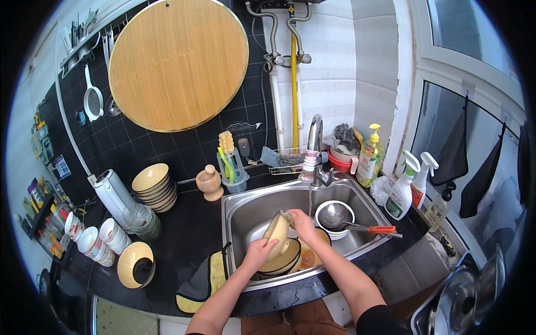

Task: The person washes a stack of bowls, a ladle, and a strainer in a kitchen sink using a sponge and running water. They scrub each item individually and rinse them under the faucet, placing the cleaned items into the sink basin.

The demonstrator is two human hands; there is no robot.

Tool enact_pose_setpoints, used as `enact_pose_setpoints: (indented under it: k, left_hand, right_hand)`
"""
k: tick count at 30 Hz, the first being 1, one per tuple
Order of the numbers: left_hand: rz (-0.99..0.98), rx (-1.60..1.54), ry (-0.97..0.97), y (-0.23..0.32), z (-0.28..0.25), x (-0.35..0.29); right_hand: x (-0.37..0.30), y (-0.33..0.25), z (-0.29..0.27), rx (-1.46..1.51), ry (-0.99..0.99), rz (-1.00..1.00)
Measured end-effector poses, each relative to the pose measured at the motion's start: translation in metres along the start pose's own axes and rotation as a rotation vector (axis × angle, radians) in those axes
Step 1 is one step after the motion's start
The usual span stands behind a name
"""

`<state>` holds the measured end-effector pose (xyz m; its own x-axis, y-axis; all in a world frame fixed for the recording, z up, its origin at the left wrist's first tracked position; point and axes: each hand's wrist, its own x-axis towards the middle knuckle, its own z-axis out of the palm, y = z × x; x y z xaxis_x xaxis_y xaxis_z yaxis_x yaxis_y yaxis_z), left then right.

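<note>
My left hand [259, 252] grips a cream bowl [274, 239], tilted on its side above the sink [237, 223]. At the bowl's rim my right hand [304, 224] is closed on a small greyish dishcloth [287, 216], mostly hidden by the fingers. Below my hands, cream bowls with dark rims [283, 261] lie in the sink. Water runs in a thin stream from the faucet [315, 139], just behind my right hand. White bowls [336, 205] sit in the sink's right part, with a metal ladle [334, 215] resting in the top one.
A red-handled utensil [381, 229] crosses the sink's right rim. Spray bottles [403, 187] and a pump bottle [369, 156] stand right. Left are a grey-yellow cloth [205, 279], a cream bowl [136, 264], stacked bowls [153, 187], cups [95, 245] and a glass jar [142, 221].
</note>
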<state>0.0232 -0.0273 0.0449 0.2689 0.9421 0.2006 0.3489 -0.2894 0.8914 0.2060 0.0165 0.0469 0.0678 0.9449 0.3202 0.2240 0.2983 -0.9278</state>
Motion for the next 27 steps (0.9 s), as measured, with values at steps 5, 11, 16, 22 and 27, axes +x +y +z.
enact_pose_setpoints:
  k: [5, 11, 16, 22, 27]
  left_hand:
    - [0.29, 0.424, -0.154, -0.008, 0.004, -0.013]
    - [0.192, 0.563, -0.392, 0.004, 0.017, -0.015]
    - [0.055, 0.78, -0.596, 0.016, 0.034, -0.005]
    - [0.027, 0.878, -0.719, 0.009, 0.045, 0.005]
    - [0.122, 0.908, -0.751, -0.008, 0.038, 0.021]
  right_hand:
    - [-0.013, 0.043, -0.036, -0.018, 0.189, -0.056]
    - [-0.01, 0.073, -0.057, 0.074, 0.43, -0.001]
    - [-0.005, 0.081, -0.062, 0.153, 0.57, 0.058]
    - [-0.005, 0.09, -0.064, 0.235, 0.625, 0.082]
    - [-0.009, 0.078, -0.066, 0.131, 0.654, 0.161]
